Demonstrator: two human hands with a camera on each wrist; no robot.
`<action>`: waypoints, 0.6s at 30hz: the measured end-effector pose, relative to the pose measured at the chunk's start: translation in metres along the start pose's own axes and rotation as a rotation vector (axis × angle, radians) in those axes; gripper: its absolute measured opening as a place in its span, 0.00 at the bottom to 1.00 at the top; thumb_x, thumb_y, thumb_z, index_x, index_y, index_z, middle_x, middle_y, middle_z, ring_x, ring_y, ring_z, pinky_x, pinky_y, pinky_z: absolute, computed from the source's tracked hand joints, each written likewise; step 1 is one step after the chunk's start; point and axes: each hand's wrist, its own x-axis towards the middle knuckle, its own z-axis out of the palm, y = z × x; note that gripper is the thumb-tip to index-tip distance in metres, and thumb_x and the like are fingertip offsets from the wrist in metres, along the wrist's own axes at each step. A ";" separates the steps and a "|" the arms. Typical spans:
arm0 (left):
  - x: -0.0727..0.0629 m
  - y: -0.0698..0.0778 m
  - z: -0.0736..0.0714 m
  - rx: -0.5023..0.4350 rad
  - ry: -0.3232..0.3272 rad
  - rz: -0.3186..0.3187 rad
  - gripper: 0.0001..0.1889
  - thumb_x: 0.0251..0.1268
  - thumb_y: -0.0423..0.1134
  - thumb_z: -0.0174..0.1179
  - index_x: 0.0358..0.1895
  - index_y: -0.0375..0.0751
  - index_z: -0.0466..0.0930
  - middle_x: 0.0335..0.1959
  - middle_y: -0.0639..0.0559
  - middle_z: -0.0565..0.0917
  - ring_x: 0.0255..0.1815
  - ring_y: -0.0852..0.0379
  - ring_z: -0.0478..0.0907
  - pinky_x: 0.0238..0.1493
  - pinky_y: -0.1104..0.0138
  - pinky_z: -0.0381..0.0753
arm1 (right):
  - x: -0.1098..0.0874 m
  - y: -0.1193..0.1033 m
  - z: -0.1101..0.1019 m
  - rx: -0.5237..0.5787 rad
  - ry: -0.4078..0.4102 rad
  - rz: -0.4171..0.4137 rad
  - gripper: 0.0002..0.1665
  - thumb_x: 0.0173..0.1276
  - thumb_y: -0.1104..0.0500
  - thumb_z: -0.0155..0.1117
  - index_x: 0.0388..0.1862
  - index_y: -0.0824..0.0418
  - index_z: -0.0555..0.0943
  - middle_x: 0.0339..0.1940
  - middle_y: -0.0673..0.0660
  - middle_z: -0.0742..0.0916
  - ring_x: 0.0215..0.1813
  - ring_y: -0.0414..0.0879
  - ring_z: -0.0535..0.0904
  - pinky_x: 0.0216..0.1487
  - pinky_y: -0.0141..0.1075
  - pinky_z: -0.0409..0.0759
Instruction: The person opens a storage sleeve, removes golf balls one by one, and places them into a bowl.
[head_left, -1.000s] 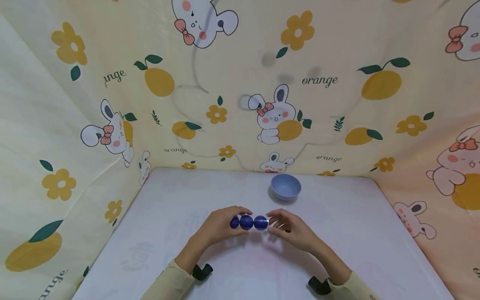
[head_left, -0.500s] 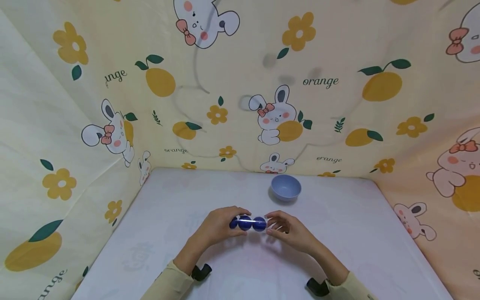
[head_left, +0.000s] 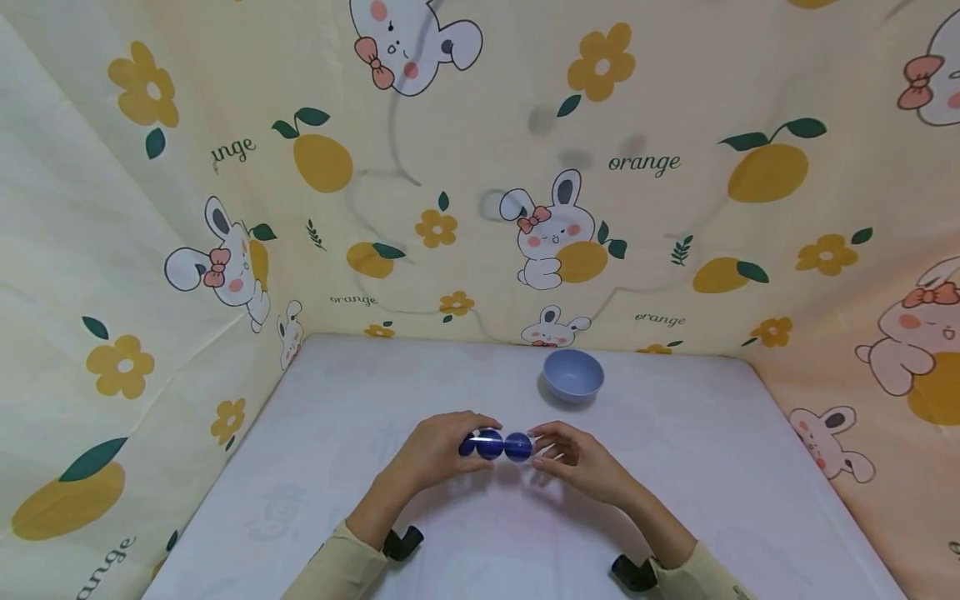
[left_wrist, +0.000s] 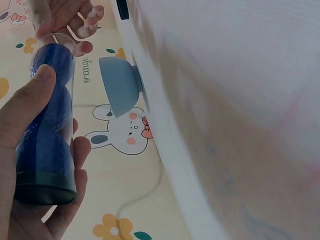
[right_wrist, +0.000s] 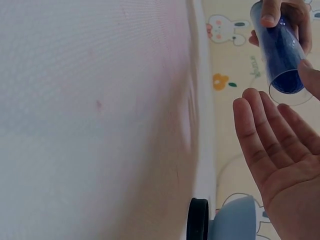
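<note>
My left hand (head_left: 448,446) grips a clear tube (left_wrist: 72,90) around its side, thumb on top and fingers beneath. Three blue balls (head_left: 518,447) sit in a row inside it, the leftmost partly covered by the hand. A dark base (left_wrist: 45,195) closes the left end of the tube. In the right wrist view the other end shows a bare, clear rim. At that end is my right hand (head_left: 581,458), its thumb at the rim and its fingers extended and apart. The tube is held roughly level above the table.
A light blue bowl (head_left: 573,376) stands upright on the white table (head_left: 360,375) behind the hands. In the right wrist view a flat black disc (right_wrist: 198,220) lies near it on the table. A printed cloth (head_left: 465,125) forms the back and side walls.
The tube has shifted slightly left and toward me, and its highlight has changed. My right hand has moved a little with it. The bowl has stayed where it was.
</note>
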 end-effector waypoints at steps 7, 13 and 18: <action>0.001 0.000 -0.001 0.029 -0.011 -0.008 0.29 0.62 0.51 0.80 0.66 0.53 0.84 0.52 0.58 0.89 0.47 0.63 0.84 0.50 0.62 0.86 | 0.002 0.003 0.000 0.017 -0.014 -0.006 0.28 0.78 0.58 0.72 0.72 0.63 0.77 0.56 0.62 0.88 0.52 0.50 0.88 0.55 0.36 0.86; 0.001 -0.002 -0.002 0.064 -0.011 0.001 0.29 0.63 0.51 0.80 0.66 0.53 0.84 0.51 0.57 0.89 0.46 0.62 0.84 0.49 0.63 0.86 | 0.004 0.004 0.000 0.038 -0.018 -0.009 0.28 0.78 0.58 0.71 0.72 0.64 0.76 0.57 0.63 0.87 0.53 0.51 0.88 0.55 0.35 0.86; 0.000 -0.002 -0.003 0.086 -0.006 0.007 0.29 0.63 0.52 0.79 0.66 0.53 0.84 0.53 0.57 0.89 0.49 0.60 0.85 0.51 0.62 0.86 | 0.005 0.005 0.001 0.054 -0.020 0.004 0.27 0.78 0.58 0.71 0.71 0.64 0.76 0.57 0.62 0.88 0.53 0.51 0.88 0.55 0.35 0.85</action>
